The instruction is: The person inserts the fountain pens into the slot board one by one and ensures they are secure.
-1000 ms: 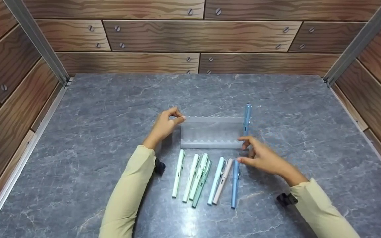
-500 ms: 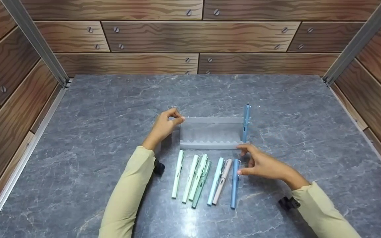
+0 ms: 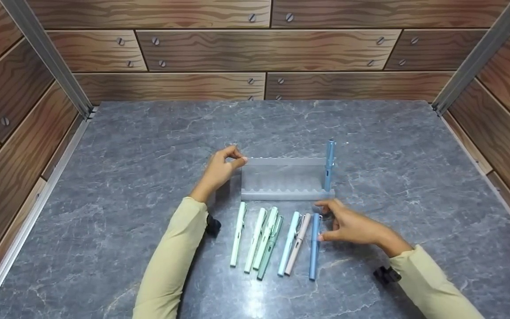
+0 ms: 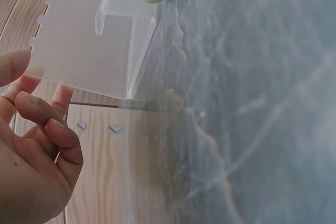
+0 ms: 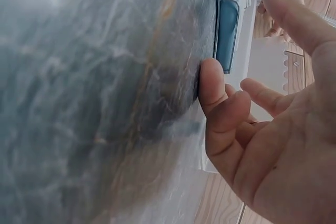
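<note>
- Left hand point(image 3: 220, 169) pinches the frosted plastic notched rack point(image 3: 283, 176) by its left corner, likely steadying it.
- Right hand point(image 3: 351, 224), fingers spread, beside the slim blue pen point(image 3: 314, 257) lying in front of rack.
- Rack's right end seemingly props the teal-blue pen point(image 3: 329, 164).

Rack point(image 3: 283, 176) frosted translucent plastic; pens point(image 3: 314, 259) smooth plastic, slight sheen; surface point(image 3: 104, 186) glossy marble-look; wall panels point(image 3: 264, 51) wood-look; sleeves point(image 3: 163, 261) matt cloth.

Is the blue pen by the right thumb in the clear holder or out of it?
Out. The blue pen lies flat on the table, in front of the clear holder, beside the right hand.
</note>
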{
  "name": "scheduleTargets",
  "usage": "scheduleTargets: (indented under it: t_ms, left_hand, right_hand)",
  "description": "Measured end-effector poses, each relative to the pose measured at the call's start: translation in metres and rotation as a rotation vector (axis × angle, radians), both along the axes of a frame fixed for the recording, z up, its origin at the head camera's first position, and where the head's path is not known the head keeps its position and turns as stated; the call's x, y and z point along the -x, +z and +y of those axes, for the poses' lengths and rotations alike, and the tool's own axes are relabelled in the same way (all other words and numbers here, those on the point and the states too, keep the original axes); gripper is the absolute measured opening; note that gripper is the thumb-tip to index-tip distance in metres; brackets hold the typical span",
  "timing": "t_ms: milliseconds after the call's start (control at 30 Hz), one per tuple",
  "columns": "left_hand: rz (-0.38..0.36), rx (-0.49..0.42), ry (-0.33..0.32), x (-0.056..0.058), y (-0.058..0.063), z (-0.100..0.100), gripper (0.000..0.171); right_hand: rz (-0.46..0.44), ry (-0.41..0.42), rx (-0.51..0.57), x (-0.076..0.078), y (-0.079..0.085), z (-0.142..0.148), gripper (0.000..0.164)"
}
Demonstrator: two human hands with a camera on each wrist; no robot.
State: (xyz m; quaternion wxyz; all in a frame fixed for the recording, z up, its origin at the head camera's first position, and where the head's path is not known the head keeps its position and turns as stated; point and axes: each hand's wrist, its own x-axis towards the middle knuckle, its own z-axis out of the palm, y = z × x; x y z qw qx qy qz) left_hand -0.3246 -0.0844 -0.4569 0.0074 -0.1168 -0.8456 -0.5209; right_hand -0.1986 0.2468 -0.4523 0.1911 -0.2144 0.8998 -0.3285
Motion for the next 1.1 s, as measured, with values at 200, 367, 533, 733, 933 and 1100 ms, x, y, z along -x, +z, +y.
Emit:
scheduleTargets:
  t_ms: [200,367,533,733,933,1100]
  left_hand:
    - [-0.009,-0.01,-0.011,0.001,-0.0004,0.0001,0.014]
    - [-0.027,-0.036,-0.017,0.0006,0.0001,0.0005,0.013]
    - [-0.007,-0.037,-0.011,0.0004,-0.0005,0.0006,0.012]
    - [-0.001,-0.034,-0.009,0.0009,-0.0016,0.0002,0.013]
    - [0.002,-0.035,-0.01,0.0002,-0.0006,0.0,0.013]
    - [-0.003,-0.025,-0.012,-0.0002,0.0001,0.0001,0.014]
  right_hand:
    - [0.005,0.006,-0.008,0.0009,-0.0011,-0.0006,0.081]
    - [0.04,0.026,-0.031,0.0001,-0.003,-0.0003,0.079]
    - [0.043,0.03,-0.053,0.0003,-0.0025,-0.0005,0.079]
    - [0.046,0.034,-0.063,0.001,-0.0027,-0.0002,0.076]
    - [0.064,0.041,-0.057,0.0008,-0.0044,0.0,0.071]
    - [0.071,0.045,-0.055,0.0012,-0.0056,0.0006,0.068]
